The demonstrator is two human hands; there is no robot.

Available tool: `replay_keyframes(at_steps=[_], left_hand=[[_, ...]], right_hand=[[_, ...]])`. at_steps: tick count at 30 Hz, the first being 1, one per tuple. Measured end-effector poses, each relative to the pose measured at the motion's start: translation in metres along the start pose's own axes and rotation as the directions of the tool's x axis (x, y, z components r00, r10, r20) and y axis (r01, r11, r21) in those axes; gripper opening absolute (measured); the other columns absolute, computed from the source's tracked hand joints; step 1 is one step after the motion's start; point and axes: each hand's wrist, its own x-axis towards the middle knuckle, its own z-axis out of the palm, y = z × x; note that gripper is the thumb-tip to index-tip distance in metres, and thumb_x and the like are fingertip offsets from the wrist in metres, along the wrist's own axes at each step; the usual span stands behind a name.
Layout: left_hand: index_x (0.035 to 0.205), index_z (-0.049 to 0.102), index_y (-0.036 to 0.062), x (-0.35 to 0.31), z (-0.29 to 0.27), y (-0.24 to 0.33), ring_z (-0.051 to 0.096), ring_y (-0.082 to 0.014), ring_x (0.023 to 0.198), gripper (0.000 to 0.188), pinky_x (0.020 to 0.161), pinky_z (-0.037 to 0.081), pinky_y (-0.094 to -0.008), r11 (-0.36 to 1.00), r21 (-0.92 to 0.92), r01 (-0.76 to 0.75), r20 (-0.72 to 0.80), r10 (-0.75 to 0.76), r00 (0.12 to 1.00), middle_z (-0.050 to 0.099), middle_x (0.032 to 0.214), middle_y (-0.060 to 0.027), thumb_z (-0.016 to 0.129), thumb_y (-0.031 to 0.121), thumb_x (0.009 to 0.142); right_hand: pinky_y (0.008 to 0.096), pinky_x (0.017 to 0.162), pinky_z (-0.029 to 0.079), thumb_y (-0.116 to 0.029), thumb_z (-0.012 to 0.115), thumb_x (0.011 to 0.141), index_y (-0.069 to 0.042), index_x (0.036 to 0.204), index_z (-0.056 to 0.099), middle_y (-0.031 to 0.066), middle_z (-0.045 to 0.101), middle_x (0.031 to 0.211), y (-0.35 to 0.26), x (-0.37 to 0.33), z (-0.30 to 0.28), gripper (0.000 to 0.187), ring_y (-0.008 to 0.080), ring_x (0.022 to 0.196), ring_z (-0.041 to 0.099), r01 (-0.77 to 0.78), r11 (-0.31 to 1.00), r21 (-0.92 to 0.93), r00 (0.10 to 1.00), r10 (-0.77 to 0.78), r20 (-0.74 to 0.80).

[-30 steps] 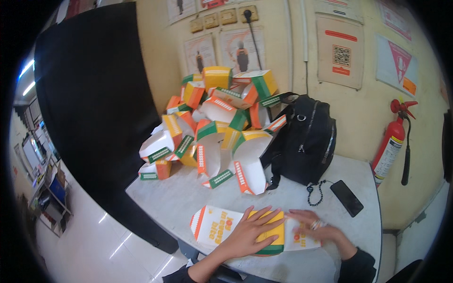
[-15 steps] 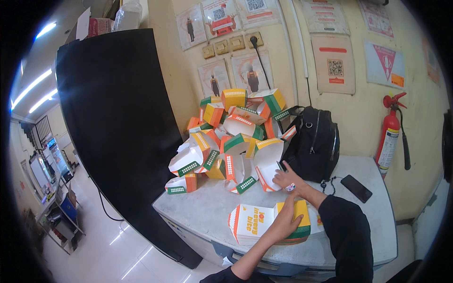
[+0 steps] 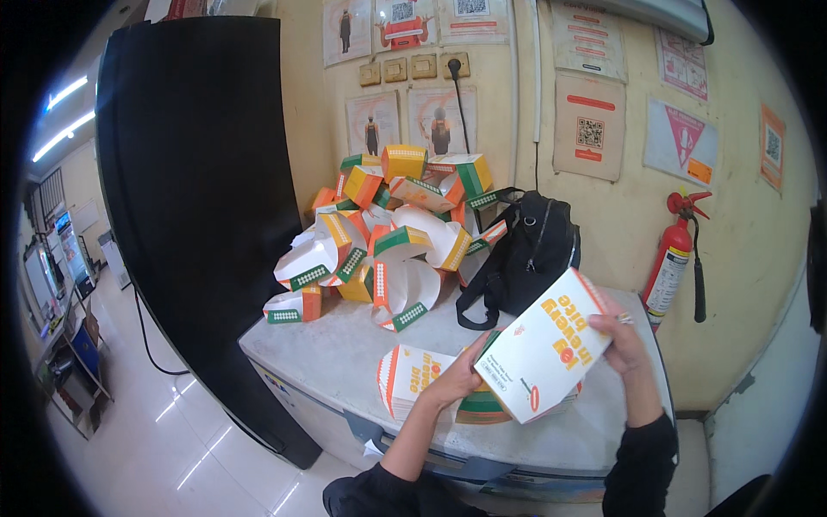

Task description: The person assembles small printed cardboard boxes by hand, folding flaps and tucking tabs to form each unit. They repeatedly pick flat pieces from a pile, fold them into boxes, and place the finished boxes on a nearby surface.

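Observation:
A flat paper food carton [image 3: 543, 349], white with yellow lettering and an orange scalloped end, is held tilted above the worktop. My right hand [image 3: 624, 346] grips its right edge, thumb on the front face. At the lower left edge, my left hand [image 3: 457, 376] has its fingers closed on the carton, partly hidden by it. Beneath lies a stack of flat cartons [image 3: 402, 392], white, yellow and green, partly covered by the left hand and the held carton. Behind is a heap of folded open cartons [image 3: 405, 271] in orange, green, yellow and white.
A black backpack [image 3: 540, 258] leans beside the heap, its strap on the grey worktop [image 3: 332, 362]. To the left stands a tall black panel [image 3: 194, 215]. A red fire extinguisher [image 3: 672, 263] hangs on the wall at right. A plug with a black cord [image 3: 456, 73] sits above the heap.
My right hand has left a folded carton at the heap. A flat carton is now lifted off the stack between both hands. The view has shifted, so the scene sits further left.

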Motion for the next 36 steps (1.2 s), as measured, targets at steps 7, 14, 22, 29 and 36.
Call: replay_keyframes(at_steps=[7,14,22,29,36], left_hand=[[0.127,0.042,0.0064,-0.005,0.001,0.000,0.049,-0.0122,0.109,0.093,0.093,0.039,-0.0261,0.991,-0.091,0.101,-0.100,-0.110,0.989,0.051,0.117,-0.0024,0.084,0.048,0.055],[0.126,0.043,0.0065,-0.003,0.003,0.002,0.048,-0.0118,0.108,0.068,0.094,0.039,-0.0269,0.999,0.029,0.033,-0.073,-0.031,0.997,0.052,0.114,-0.0030,0.077,0.031,0.072],[0.137,0.033,0.0046,0.000,0.008,-0.017,0.041,-0.0189,0.122,0.051,0.103,0.029,-0.0296,0.984,-0.071,-0.165,-0.390,0.125,0.912,0.046,0.129,-0.0110,0.047,0.030,0.095],[0.136,0.037,0.0035,-0.014,0.004,-0.021,0.029,-0.0224,0.132,0.052,0.110,0.018,-0.0336,0.988,-0.150,-0.044,-0.608,-0.057,0.792,0.038,0.140,-0.0142,0.038,0.036,0.096],[0.126,0.053,0.0090,-0.008,-0.015,-0.030,0.032,-0.0256,0.129,0.037,0.109,0.019,-0.0350,0.806,0.591,0.021,-0.127,0.068,0.990,0.042,0.134,-0.0116,0.047,0.023,0.093]], right_hand=[[0.0342,0.096,0.042,-0.047,0.051,0.088,-0.005,0.133,0.039,0.0136,0.050,0.129,0.096,-0.043,0.019,0.063,0.0247,0.111,0.054,0.150,0.646,0.749,0.882,0.254,-0.396],[0.0337,0.099,0.039,-0.032,0.059,0.087,-0.002,0.129,0.043,0.0120,0.050,0.129,0.092,-0.065,0.056,0.054,0.0214,0.118,0.049,0.281,0.731,0.621,0.917,-0.015,-0.397],[0.0303,0.091,0.043,-0.007,0.059,0.087,0.001,0.125,0.045,0.0097,0.056,0.120,0.126,-0.036,0.033,0.042,0.0192,0.109,0.055,-0.003,0.974,-0.227,0.738,-0.152,-0.657],[0.0425,0.099,0.032,-0.018,0.057,0.087,0.002,0.118,0.050,0.0180,0.053,0.121,0.201,-0.032,0.034,0.038,0.0300,0.118,0.043,-0.178,0.823,-0.540,0.739,-0.251,-0.625],[0.0436,0.103,0.027,-0.015,0.059,0.085,0.000,0.129,0.038,0.0201,0.046,0.128,0.184,-0.043,0.023,0.051,0.0318,0.126,0.032,-0.341,0.673,-0.656,0.819,-0.129,-0.559]])
